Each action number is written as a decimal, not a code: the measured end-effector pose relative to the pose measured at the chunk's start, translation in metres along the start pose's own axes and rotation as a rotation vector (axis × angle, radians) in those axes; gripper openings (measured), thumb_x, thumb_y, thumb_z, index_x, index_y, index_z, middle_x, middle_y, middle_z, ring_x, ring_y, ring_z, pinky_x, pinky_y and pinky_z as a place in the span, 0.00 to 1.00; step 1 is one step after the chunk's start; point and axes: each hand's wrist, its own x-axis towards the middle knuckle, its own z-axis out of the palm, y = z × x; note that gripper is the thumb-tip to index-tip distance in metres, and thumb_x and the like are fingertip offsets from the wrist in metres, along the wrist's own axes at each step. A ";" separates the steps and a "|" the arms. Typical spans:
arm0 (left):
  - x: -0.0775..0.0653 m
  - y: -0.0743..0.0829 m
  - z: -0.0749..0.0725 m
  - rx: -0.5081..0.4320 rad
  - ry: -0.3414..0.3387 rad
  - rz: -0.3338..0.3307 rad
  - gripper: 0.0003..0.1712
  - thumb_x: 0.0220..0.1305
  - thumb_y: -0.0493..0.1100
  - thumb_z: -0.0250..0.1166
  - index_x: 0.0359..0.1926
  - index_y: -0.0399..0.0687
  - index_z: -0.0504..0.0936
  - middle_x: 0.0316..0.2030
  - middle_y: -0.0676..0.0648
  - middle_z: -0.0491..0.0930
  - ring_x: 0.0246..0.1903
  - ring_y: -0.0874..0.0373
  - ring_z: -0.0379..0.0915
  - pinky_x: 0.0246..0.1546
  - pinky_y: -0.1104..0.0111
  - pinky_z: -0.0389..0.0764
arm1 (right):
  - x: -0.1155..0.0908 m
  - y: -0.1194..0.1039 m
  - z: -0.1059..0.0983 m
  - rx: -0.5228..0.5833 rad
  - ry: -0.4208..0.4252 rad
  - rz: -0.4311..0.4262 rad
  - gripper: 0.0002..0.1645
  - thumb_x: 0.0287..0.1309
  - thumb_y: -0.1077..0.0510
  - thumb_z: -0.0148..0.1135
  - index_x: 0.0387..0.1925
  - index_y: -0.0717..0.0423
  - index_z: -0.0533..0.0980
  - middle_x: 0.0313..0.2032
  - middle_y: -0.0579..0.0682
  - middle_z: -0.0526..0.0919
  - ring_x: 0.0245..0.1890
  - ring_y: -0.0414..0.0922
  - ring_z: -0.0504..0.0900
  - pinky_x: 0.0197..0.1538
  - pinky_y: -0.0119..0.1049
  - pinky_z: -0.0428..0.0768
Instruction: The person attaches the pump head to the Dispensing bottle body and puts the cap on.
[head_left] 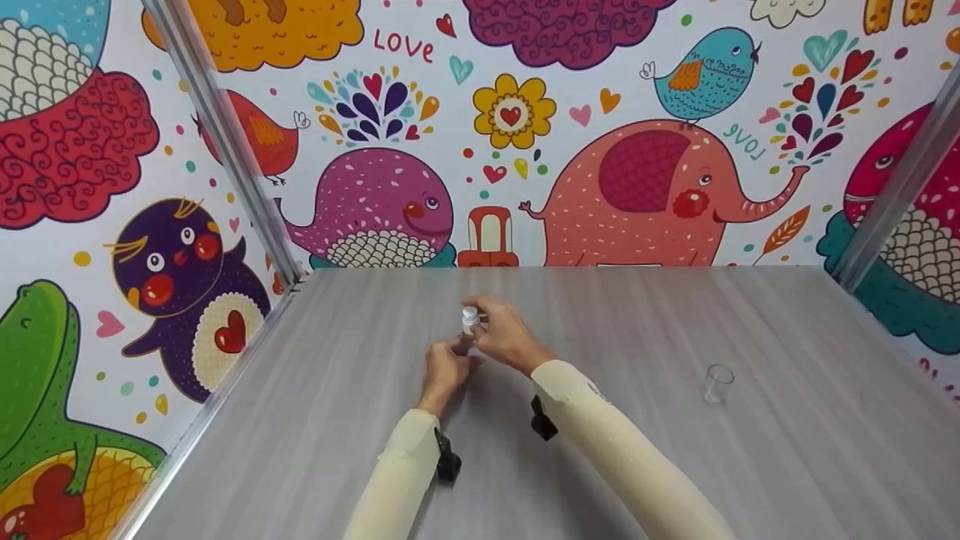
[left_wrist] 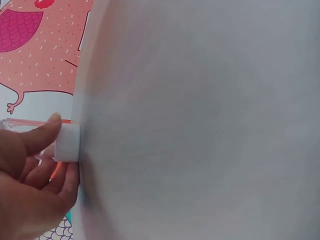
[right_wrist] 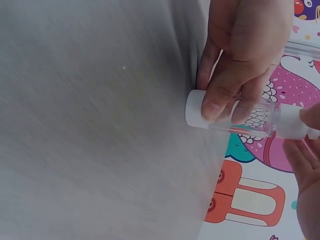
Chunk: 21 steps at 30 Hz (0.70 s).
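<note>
A clear pump bottle [right_wrist: 255, 117] with a white base [left_wrist: 68, 142] and a white collar [right_wrist: 290, 121] stands upright around the middle of the table. My left hand [head_left: 448, 367] holds it low down, thumb and fingers around the base and lower clear wall. Higher up, my right hand [head_left: 510, 334] pinches the white collar between thumb and fingers. In the head view the bottle's white top [head_left: 469, 313] shows above the fingers, while the hands hide most of its body. The right wrist view shows both hands on the bottle.
A clear open-ended cap or cup [head_left: 718, 384] stands on the grey table [head_left: 637, 450] at the right. Cartoon-printed walls [head_left: 510, 180] and metal posts [head_left: 232, 150] border the table at the back and sides.
</note>
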 end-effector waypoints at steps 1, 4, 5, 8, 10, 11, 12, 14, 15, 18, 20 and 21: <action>0.000 0.000 0.000 -0.001 -0.006 0.000 0.15 0.45 0.29 0.72 0.39 0.37 0.90 0.39 0.37 0.89 0.37 0.50 0.83 0.39 0.61 0.82 | 0.000 0.000 0.000 -0.002 -0.001 0.000 0.26 0.59 0.72 0.61 0.60 0.62 0.74 0.57 0.60 0.80 0.59 0.54 0.82 0.61 0.45 0.79; 0.000 0.000 -0.001 -0.005 -0.014 -0.007 0.14 0.46 0.30 0.72 0.38 0.38 0.90 0.39 0.36 0.89 0.38 0.49 0.84 0.39 0.61 0.82 | 0.001 0.001 0.000 0.013 -0.005 0.014 0.25 0.60 0.72 0.61 0.60 0.62 0.74 0.56 0.60 0.81 0.57 0.53 0.82 0.61 0.45 0.79; 0.000 0.000 -0.001 -0.005 -0.016 -0.009 0.14 0.46 0.30 0.72 0.38 0.38 0.90 0.39 0.36 0.89 0.37 0.49 0.84 0.38 0.62 0.82 | 0.001 0.002 0.000 0.019 -0.003 0.017 0.25 0.60 0.72 0.61 0.60 0.62 0.74 0.56 0.60 0.81 0.57 0.53 0.82 0.60 0.45 0.79; 0.000 0.001 -0.001 -0.004 -0.020 -0.013 0.12 0.47 0.31 0.72 0.37 0.38 0.90 0.37 0.37 0.89 0.32 0.54 0.80 0.35 0.65 0.79 | 0.002 0.003 0.000 0.034 0.007 0.025 0.25 0.60 0.71 0.62 0.59 0.63 0.74 0.55 0.59 0.82 0.55 0.53 0.83 0.59 0.44 0.80; 0.000 0.001 -0.001 0.010 -0.018 -0.011 0.12 0.47 0.32 0.73 0.36 0.38 0.90 0.35 0.37 0.89 0.29 0.58 0.75 0.33 0.67 0.77 | 0.002 0.004 0.000 0.040 0.015 0.030 0.24 0.60 0.70 0.63 0.59 0.63 0.75 0.54 0.59 0.83 0.55 0.52 0.84 0.59 0.44 0.80; 0.000 0.001 -0.002 0.016 -0.017 -0.008 0.11 0.47 0.32 0.73 0.36 0.37 0.89 0.34 0.38 0.89 0.27 0.58 0.74 0.32 0.67 0.77 | 0.001 0.004 0.000 0.042 0.018 0.031 0.24 0.60 0.70 0.63 0.58 0.63 0.75 0.54 0.59 0.83 0.54 0.52 0.84 0.58 0.44 0.80; -0.001 0.002 -0.002 0.020 -0.015 -0.008 0.11 0.46 0.32 0.73 0.36 0.37 0.89 0.34 0.38 0.89 0.27 0.59 0.72 0.31 0.67 0.76 | 0.001 0.004 0.000 0.045 0.020 0.032 0.23 0.60 0.70 0.64 0.58 0.63 0.75 0.54 0.59 0.83 0.54 0.52 0.84 0.58 0.43 0.80; -0.001 0.002 -0.001 0.032 -0.012 -0.006 0.12 0.46 0.32 0.74 0.36 0.37 0.89 0.33 0.38 0.89 0.27 0.59 0.72 0.32 0.66 0.76 | 0.001 0.005 0.001 0.052 0.026 0.028 0.23 0.60 0.69 0.64 0.58 0.64 0.75 0.54 0.59 0.84 0.54 0.52 0.85 0.58 0.43 0.80; -0.001 0.002 -0.001 0.035 -0.012 -0.007 0.12 0.47 0.32 0.74 0.36 0.37 0.89 0.33 0.38 0.89 0.27 0.59 0.73 0.32 0.66 0.76 | 0.001 0.005 0.001 0.055 0.028 0.031 0.23 0.60 0.69 0.64 0.58 0.64 0.75 0.54 0.59 0.84 0.54 0.52 0.85 0.58 0.43 0.80; -0.001 0.003 -0.002 0.029 -0.015 -0.028 0.13 0.48 0.33 0.74 0.38 0.38 0.90 0.36 0.39 0.89 0.30 0.58 0.76 0.36 0.63 0.79 | 0.001 0.005 0.001 0.051 0.029 0.032 0.24 0.59 0.68 0.66 0.58 0.64 0.75 0.55 0.59 0.83 0.55 0.53 0.84 0.59 0.44 0.80; -0.002 0.003 -0.002 0.019 -0.020 -0.046 0.14 0.48 0.33 0.73 0.40 0.39 0.90 0.39 0.39 0.89 0.32 0.56 0.78 0.39 0.61 0.81 | 0.001 0.005 0.001 0.042 0.024 0.037 0.26 0.58 0.67 0.67 0.59 0.63 0.74 0.57 0.59 0.82 0.57 0.53 0.83 0.60 0.46 0.79; -0.002 0.003 -0.002 0.014 -0.021 -0.053 0.15 0.48 0.32 0.73 0.41 0.39 0.90 0.40 0.39 0.89 0.34 0.55 0.79 0.41 0.59 0.82 | 0.001 0.005 0.001 0.035 0.021 0.042 0.28 0.58 0.66 0.68 0.60 0.63 0.73 0.58 0.59 0.81 0.58 0.54 0.82 0.61 0.46 0.79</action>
